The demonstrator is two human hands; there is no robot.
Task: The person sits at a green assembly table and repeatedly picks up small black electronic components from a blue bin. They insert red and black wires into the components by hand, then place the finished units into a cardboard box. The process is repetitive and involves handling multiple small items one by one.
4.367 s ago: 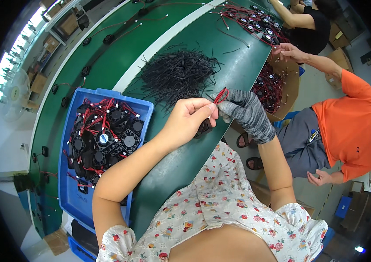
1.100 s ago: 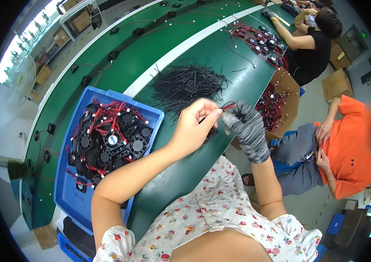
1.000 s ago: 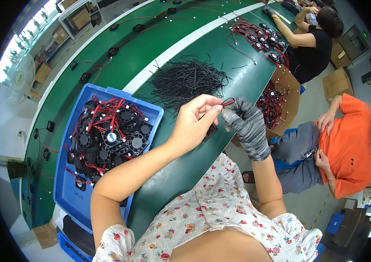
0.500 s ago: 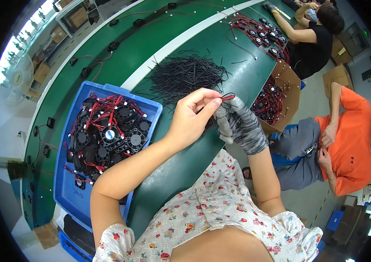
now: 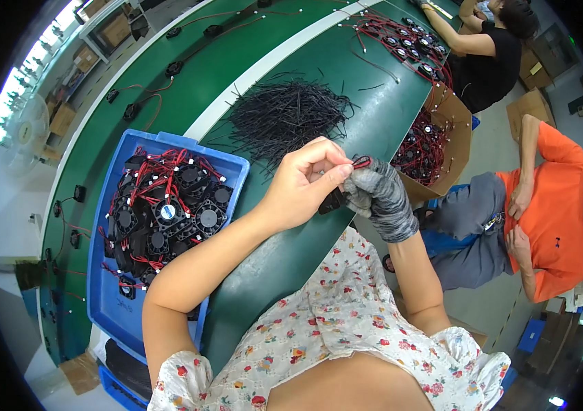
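My bare left hand (image 5: 307, 183) is closed in a pinch, its thumb and fingertips meeting my right hand (image 5: 382, 197), which wears a grey knitted glove. Between them a small loop of red-and-black fan cable (image 5: 361, 162) shows above the gloved fingers. Both hands are closed on this bundle. Partly covered by them, a black fan (image 5: 332, 201) hangs just below. Beyond my hands, a heap of thin black ties (image 5: 288, 118) lies on the green table (image 5: 274, 259). The fingertips' exact grip is partly hidden.
A blue bin (image 5: 114, 301) of black fans with red-and-black cables stands at left. Behind runs a green conveyor (image 5: 161, 51) carrying spaced fans. At right are a cardboard box (image 5: 457, 130) of fans, more fans (image 5: 408, 46) on the table, and two people, one in orange (image 5: 555, 212).
The cable loop, which stood up openly between my hands, is now smaller and lower. My gloved fingers have curled tighter around it. The person in orange has shifted slightly.
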